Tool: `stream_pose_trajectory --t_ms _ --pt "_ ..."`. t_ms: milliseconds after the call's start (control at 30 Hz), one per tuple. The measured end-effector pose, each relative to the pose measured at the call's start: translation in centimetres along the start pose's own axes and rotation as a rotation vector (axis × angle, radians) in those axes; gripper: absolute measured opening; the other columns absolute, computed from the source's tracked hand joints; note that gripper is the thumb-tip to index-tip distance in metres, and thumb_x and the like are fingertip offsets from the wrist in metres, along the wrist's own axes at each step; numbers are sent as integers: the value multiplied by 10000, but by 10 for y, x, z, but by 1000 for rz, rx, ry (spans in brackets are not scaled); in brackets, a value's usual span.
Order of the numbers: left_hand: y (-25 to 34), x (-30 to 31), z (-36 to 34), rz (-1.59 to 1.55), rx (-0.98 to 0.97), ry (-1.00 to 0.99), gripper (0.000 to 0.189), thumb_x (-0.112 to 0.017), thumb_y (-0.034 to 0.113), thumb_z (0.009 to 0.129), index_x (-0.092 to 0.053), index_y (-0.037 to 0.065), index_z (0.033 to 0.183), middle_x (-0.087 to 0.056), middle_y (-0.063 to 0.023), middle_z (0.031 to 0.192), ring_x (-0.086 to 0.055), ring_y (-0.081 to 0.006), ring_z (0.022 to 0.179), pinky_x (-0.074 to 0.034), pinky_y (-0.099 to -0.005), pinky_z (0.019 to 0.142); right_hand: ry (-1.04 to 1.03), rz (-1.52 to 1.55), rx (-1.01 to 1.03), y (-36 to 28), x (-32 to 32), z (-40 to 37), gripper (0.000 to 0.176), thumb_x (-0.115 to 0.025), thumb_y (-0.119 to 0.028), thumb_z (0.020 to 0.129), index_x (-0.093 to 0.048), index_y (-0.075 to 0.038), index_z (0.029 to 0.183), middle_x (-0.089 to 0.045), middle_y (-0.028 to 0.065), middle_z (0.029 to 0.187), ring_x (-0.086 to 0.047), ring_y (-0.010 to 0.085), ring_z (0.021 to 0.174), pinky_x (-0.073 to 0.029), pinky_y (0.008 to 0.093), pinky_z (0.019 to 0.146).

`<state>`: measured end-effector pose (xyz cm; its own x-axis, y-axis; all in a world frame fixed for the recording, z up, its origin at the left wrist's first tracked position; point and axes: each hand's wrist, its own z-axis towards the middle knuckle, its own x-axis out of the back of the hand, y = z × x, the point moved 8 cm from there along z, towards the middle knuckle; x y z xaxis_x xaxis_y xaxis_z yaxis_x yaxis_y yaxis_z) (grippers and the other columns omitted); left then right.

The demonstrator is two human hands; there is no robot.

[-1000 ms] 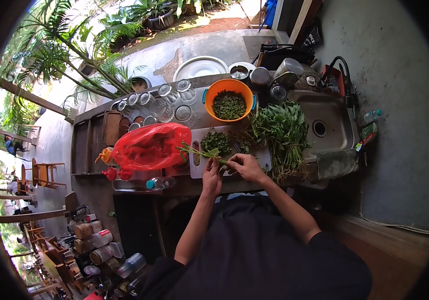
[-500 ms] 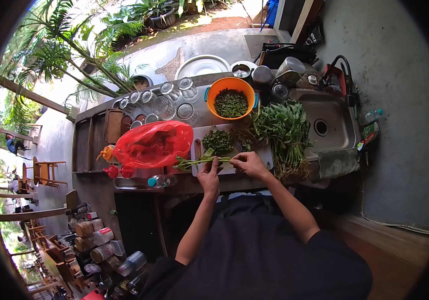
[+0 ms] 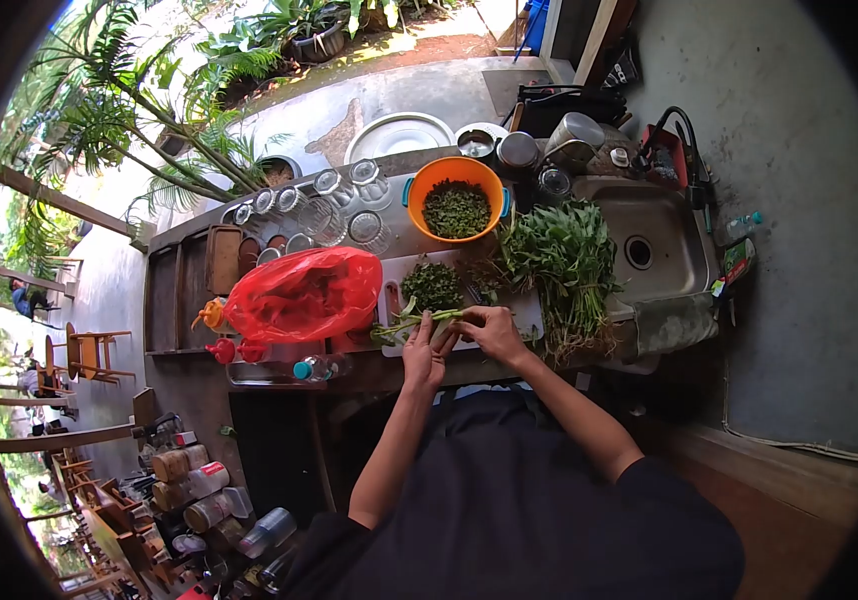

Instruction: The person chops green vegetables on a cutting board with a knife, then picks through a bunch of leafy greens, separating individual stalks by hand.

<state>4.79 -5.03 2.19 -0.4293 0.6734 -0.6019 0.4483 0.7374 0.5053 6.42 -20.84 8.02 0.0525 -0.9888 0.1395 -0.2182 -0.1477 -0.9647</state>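
Green leafy stems point(image 3: 404, 325) stretch sideways over the front edge of a white cutting board point(image 3: 521, 310). My left hand point(image 3: 423, 358) grips them, thumb on top. Close beside it, my right hand point(image 3: 489, 332) pinches the stems' right end. Just beyond my hands, a pile of chopped greens point(image 3: 432, 286) lies on the board. Behind it stands an orange colander point(image 3: 457, 168) with more cut greens inside. To the right lies a big bunch of leafy greens point(image 3: 564, 255) with roots toward me. A red plastic bag point(image 3: 304, 295) sits open on the left.
Glass jars and cups point(image 3: 323, 220) stand at the back left. A bottle with a teal cap point(image 3: 321, 368) lies by the front edge. Metal pots point(image 3: 518, 150) stand behind the colander. On the right is a steel sink point(image 3: 659, 215) with a cloth point(image 3: 677, 322) over its edge.
My right hand has moved slightly left, closer to my left hand. The stems are now held nearer together, and the view has shifted a little.
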Motion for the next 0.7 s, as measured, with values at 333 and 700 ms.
stream_pose_trajectory --t_ms 333,700 --pt "-4 3 3 -31 64 -117 307 -601 346 981 -580 173 1233 -601 37 1279 -472 -291 1341 -486 -509 982 -48 -82 130 -1 15 -4 146 -694 -86 865 -732 27 950 -719 126 813 -693 165 675 -542 299 623" --pt "-17 -10 6 -24 135 -202 369 -592 385 980 -547 238 1315 -547 62 1377 -419 -251 1391 -406 -460 1011 -130 -152 100 5 -4 -8 178 -688 -137 868 -748 -8 975 -722 140 858 -705 213 763 -541 325 687"
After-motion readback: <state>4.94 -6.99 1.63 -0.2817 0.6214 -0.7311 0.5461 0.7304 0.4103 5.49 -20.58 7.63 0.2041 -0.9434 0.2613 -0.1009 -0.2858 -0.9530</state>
